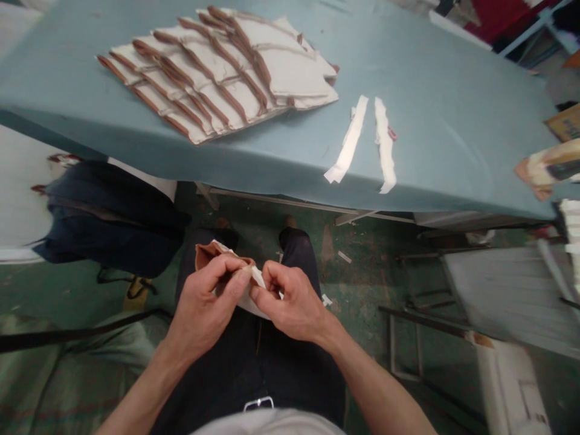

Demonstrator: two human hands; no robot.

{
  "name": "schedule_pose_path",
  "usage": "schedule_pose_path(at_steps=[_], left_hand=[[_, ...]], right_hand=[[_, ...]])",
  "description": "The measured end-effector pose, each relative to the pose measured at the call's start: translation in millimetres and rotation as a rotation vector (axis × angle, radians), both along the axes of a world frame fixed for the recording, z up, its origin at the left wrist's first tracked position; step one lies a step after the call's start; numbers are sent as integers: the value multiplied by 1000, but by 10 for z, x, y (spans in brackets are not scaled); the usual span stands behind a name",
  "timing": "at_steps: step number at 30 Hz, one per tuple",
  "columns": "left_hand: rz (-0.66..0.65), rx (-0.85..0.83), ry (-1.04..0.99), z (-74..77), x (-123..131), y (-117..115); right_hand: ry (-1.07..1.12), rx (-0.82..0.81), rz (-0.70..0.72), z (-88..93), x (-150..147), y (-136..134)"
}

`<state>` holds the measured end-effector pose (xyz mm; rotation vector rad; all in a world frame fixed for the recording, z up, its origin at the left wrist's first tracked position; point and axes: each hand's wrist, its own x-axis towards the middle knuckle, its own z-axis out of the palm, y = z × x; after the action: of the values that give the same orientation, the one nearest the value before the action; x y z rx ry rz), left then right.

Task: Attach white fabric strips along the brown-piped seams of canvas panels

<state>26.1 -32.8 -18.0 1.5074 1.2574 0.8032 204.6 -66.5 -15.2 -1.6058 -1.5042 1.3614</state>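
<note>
Over my lap, my left hand and my right hand both pinch one small piece of brown and white fabric. My left fingers curl over its brown folded edge. My right thumb and fingers grip a white strip end on that same piece. Most of the piece is hidden under my fingers. On the blue-green table ahead lies a fanned stack of similar white pieces with brown edging.
Two loose white strips lie near the table's front edge. A dark bundle of cloth sits under the table at left. Metal frames and a white box stand at right. More material pokes in at the right edge.
</note>
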Motion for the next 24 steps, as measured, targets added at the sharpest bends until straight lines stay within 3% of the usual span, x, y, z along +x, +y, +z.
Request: schedule_pose_path(at_steps=[3,5,8,11,16,24], left_hand=[[-119,-24,16,25,-51,33],[-124,-119,-61,11,-59,12],[18,-349,-311,-34,3,-88],[143,-467,-437,-50,116,-191],[204,-516,-462,6,230,-201],[144,-373,-403,-88,46,-98]], right_hand=[[56,61,21,-38,-42,-49],[105,68,41,-80,-75,-82],[256,70,76,-147,-125,-123],[389,122,76,-182,-158,-145],[378,220,73,-158,-126,-120],[288,114,34,-159,-103,-71]])
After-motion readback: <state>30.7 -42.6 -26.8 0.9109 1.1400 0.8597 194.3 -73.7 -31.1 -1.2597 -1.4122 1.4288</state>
